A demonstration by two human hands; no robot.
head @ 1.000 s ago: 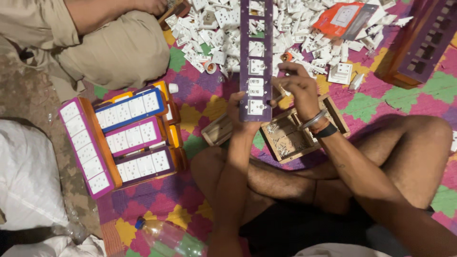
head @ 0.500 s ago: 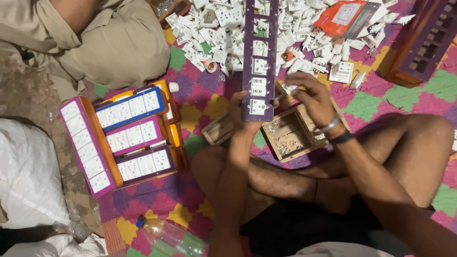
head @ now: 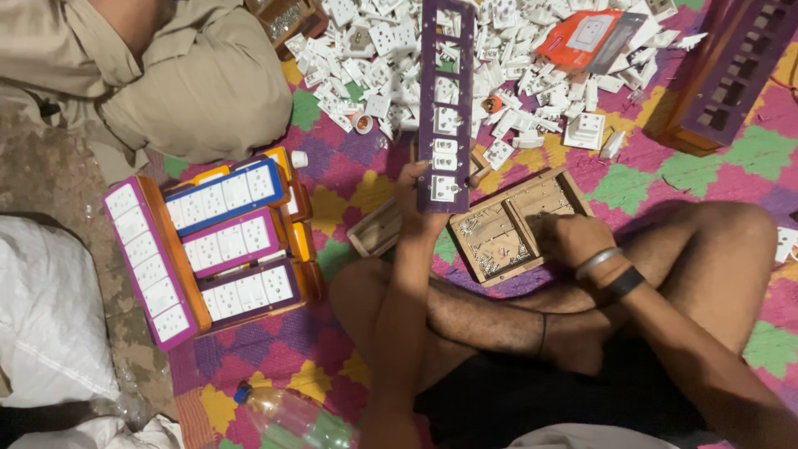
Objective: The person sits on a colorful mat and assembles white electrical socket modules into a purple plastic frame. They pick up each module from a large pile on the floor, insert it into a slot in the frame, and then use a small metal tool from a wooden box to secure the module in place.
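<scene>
An orange and grey flat package is lying at about one o'clock in the view, resting tilted on top of the heap of white parts. It is roughly rectangular, its larger left part bright orange with a pale square picture in the middle, its right part dark grey. White pieces are crowding it on every side and touching its edges. No signs, loose labels or screens are showing anywhere else.

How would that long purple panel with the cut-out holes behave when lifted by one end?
The purple panel probably stays stiff: held at its lower end by the left hand, it juts out straight. Likely light, since one hand carries it. Being long and narrow, it may twist easily.
</scene>
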